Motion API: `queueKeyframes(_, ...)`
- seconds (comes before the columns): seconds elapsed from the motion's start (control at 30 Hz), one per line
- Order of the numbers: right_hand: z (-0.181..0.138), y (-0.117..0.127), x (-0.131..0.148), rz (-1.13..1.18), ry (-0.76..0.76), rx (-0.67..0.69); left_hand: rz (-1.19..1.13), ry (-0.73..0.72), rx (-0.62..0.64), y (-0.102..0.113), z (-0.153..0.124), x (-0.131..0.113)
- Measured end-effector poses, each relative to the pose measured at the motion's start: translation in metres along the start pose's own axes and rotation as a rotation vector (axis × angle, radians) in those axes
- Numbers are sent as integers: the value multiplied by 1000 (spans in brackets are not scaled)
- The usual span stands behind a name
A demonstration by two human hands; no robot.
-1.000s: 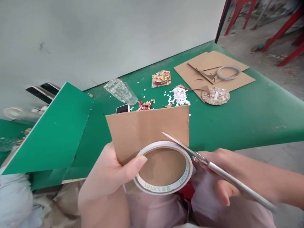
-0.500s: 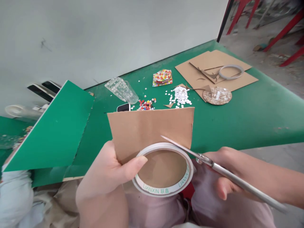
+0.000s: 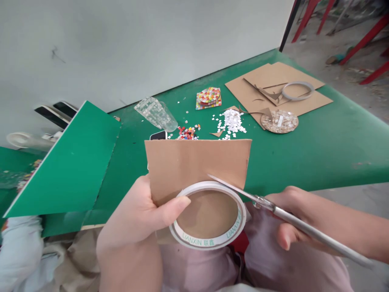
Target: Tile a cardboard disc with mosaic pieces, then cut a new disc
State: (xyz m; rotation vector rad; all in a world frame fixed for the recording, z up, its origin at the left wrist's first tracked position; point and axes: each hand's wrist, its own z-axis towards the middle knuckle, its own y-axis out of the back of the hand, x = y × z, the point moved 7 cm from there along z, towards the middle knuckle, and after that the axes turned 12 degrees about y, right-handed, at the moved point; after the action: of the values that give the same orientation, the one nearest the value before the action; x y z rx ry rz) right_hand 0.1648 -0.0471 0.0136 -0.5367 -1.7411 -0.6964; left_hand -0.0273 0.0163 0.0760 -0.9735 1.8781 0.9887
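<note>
My left hand (image 3: 136, 217) is closed on a piece of brown cardboard (image 3: 194, 160) and a white tape roll (image 3: 198, 241) lying against it, with the thumb over the ring's left rim. Cardboard shows through the roll's opening. From the right, my right hand (image 3: 294, 209) grips metal scissors (image 3: 265, 203). Their blade slants over the cardboard just above the roll's upper right rim. Whether the second blade is behind the cardboard cannot be seen.
On the green table (image 3: 328, 150) lie white paper squares (image 3: 232, 121), coloured squares (image 3: 187, 132), a clear plastic cup (image 3: 158, 113), a mosaic-covered piece (image 3: 208, 98), cardboard sheets (image 3: 243, 86), a grey ring (image 3: 298, 91) and a speckled disc (image 3: 279, 121). A green board (image 3: 69, 170) stands left, beside another person's sleeve (image 3: 22, 247).
The cardboard's upper left part has shifted slightly right and turned a little. Scissors and roll keep nearly the same position against each other; both hands hold on as before.
</note>
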Motion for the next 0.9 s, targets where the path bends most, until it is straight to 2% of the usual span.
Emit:
queueKeyframes(0.13, -1, 1, 0, 21, -28, 30, -36, 29, -8, -2, 0, 3)
queueKeyframes(0.27, -4, 2, -6, -53, -69, 72, -40, 44, 10, -5, 2, 2)
queueKeyframes(0.5, -7, 0, 1, -105, 67, 55, -80, 65, 131, -14, 4, 5)
queueKeyframes(0.6, -6, -1, 2, -141, 71, 79, -154, 66, 140, -17, 3, 6)
queueKeyframes(0.73, -3, -4, 3, -75, 86, 109, -158, 51, 135, -19, 2, 4)
queueKeyframes(0.9, -1, -6, -10, -81, 61, 42, -109, 28, 156, -16, 1, 0)
